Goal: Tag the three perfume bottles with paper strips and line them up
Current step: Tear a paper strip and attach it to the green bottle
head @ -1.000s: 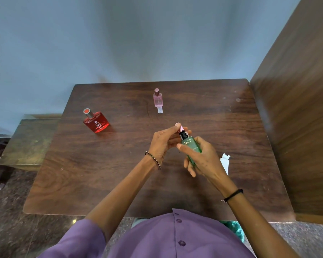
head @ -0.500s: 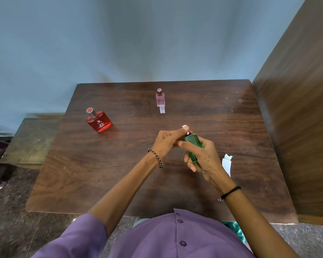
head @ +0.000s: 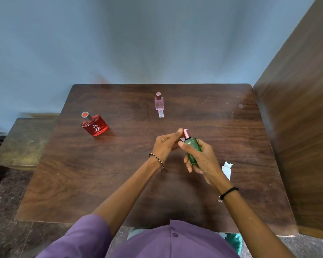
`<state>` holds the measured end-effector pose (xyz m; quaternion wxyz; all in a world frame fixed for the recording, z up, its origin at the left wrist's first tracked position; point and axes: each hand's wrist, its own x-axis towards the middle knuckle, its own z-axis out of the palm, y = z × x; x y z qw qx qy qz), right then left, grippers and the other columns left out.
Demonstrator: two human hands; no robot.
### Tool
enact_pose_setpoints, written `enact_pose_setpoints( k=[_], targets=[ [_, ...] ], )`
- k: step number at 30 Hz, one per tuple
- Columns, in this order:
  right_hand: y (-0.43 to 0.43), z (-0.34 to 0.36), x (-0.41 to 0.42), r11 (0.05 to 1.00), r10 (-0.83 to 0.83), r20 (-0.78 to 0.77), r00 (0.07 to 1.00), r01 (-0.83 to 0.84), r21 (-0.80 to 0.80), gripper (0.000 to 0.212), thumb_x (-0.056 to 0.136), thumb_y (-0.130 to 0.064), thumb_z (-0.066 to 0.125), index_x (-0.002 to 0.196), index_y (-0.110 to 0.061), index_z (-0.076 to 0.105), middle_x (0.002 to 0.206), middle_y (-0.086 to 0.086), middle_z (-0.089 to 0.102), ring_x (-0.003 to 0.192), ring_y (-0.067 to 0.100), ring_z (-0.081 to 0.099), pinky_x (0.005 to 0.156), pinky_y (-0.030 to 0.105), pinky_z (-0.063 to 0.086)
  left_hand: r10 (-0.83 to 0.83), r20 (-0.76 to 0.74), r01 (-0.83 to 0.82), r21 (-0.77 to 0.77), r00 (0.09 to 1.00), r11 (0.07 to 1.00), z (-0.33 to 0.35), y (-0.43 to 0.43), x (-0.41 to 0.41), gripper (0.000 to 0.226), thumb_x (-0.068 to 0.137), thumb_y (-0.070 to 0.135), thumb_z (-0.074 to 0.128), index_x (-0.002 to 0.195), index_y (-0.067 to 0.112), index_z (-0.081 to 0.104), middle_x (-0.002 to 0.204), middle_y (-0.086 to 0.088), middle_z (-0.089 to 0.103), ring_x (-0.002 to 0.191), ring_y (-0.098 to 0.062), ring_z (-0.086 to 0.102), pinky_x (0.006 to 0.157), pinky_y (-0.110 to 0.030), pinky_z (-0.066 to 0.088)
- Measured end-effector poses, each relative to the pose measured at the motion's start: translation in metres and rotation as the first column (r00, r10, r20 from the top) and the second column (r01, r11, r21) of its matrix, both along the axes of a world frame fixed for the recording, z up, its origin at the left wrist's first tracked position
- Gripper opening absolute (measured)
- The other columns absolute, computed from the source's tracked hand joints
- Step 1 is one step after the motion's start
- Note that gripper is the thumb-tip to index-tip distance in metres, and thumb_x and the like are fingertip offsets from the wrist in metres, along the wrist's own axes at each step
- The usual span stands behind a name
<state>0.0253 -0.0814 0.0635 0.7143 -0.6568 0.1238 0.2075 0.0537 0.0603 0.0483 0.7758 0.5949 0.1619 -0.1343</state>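
My right hand (head: 203, 161) grips a green perfume bottle (head: 192, 146) with a pink cap, held above the table's middle with its label towards me. My left hand (head: 167, 144) pinches a small white paper strip (head: 182, 139) against the bottle's neck. A pink bottle (head: 159, 102) stands upright at the far middle with a paper strip (head: 160, 114) lying at its base. A red bottle (head: 94, 125) stands at the far left with no strip seen on it.
The dark wooden table (head: 101, 183) ends at a blue wall behind. A torn white paper piece (head: 227, 171) lies to the right of my right hand. A wooden panel (head: 302, 127) stands along the right edge. A lower bench (head: 24, 142) sits at the left.
The green bottle has turned in my right hand, from label away half a second ago to label facing me. My left fingers stay at its neck.
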Motion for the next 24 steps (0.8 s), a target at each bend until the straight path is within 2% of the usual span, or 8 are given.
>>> enact_pose_setpoints(
  k=[4,7,9,13,16,18,20,24],
  targets=[
    [-0.007,-0.016,0.016,1.000,-0.008,0.004,1.000,0.008,-0.020,0.034,0.099,-0.033,0.061,0.112,-0.002,0.058,0.070,0.018,0.067,0.042,0.027,0.056,0.032,0.019,0.024,-0.015,-0.051,0.012,-0.059,0.999,0.998,-0.010,0.002,0.019,0.019,0.096,0.013,0.056,0.096,0.009,0.075,0.088,-0.005,0.077,0.084,-0.016,0.072,0.082,-0.032,0.059],
    [-0.010,-0.028,0.032,0.998,-0.022,0.013,1.000,0.023,-0.051,0.026,0.102,-0.024,0.054,0.112,-0.001,0.059,0.074,0.019,0.070,0.049,0.030,0.060,0.037,0.022,0.028,-0.060,-0.079,0.058,-0.027,0.995,0.998,-0.020,0.006,0.033,0.021,0.096,0.005,0.053,0.108,0.003,0.070,0.095,-0.007,0.074,0.085,-0.014,0.072,0.084,-0.034,0.058],
    [-0.010,-0.032,0.045,0.996,-0.030,0.034,0.999,0.033,-0.088,0.021,0.102,-0.019,0.050,0.110,-0.002,0.060,0.076,0.018,0.073,0.054,0.030,0.062,0.042,0.026,0.033,-0.078,-0.097,0.078,-0.003,0.992,0.997,-0.028,0.008,0.043,0.023,0.096,0.001,0.051,0.114,-0.001,0.066,0.095,-0.008,0.072,0.084,-0.012,0.071,0.078,-0.029,0.060],
    [-0.008,-0.039,0.075,0.989,-0.057,0.075,0.995,0.067,-0.129,0.009,0.100,-0.012,0.054,0.099,-0.006,0.061,0.074,0.005,0.074,0.064,0.014,0.064,0.056,0.023,0.048,-0.059,-0.123,0.065,0.047,0.991,0.997,-0.043,0.008,0.064,0.023,0.095,-0.004,0.051,0.114,0.006,0.057,0.091,-0.006,0.070,0.082,-0.014,0.069,0.074,-0.029,0.061],
    [-0.007,-0.044,0.100,0.987,-0.052,0.097,0.994,0.066,-0.149,0.006,0.099,-0.012,0.059,0.100,-0.006,0.061,0.083,0.002,0.077,0.073,0.009,0.069,0.065,0.023,0.053,-0.050,-0.144,0.066,0.106,0.988,0.992,-0.055,0.008,0.080,0.030,0.095,-0.005,0.052,0.123,0.004,0.047,0.103,-0.015,0.066,0.080,-0.014,0.069,0.067,-0.025,0.061],
    [-0.007,-0.046,0.116,0.985,-0.036,0.113,0.993,0.054,-0.162,0.006,0.098,-0.012,0.060,0.101,-0.007,0.061,0.084,-0.003,0.078,0.076,0.005,0.073,0.066,0.018,0.053,-0.053,-0.155,0.075,0.144,0.987,0.987,-0.064,0.008,0.090,0.025,0.094,-0.004,0.054,0.117,0.004,0.047,0.105,-0.018,0.064,0.083,-0.017,0.067,0.066,-0.023,0.061],
    [-0.006,-0.051,0.133,0.979,-0.009,0.142,0.990,0.037,-0.199,0.010,0.097,-0.014,0.063,0.105,-0.010,0.063,0.094,-0.001,0.079,0.087,0.011,0.074,0.073,0.023,0.054,-0.062,-0.170,0.090,0.162,0.983,0.983,-0.070,0.008,0.101,0.015,0.093,-0.005,0.056,0.105,0.003,0.052,0.096,-0.016,0.064,0.078,-0.014,0.065,0.064,-0.021,0.060],
    [-0.008,-0.055,0.160,0.965,0.061,0.182,0.981,-0.012,-0.262,0.017,0.095,-0.016,0.067,0.112,-0.019,0.066,0.103,-0.005,0.076,0.094,0.009,0.071,0.077,0.022,0.051,-0.022,-0.226,0.065,0.186,0.974,0.980,-0.078,0.006,0.121,0.013,0.088,-0.005,0.064,0.082,0.007,0.062,0.085,-0.016,0.065,0.055,-0.008,0.068,0.060,-0.024,0.061]
  ],
)
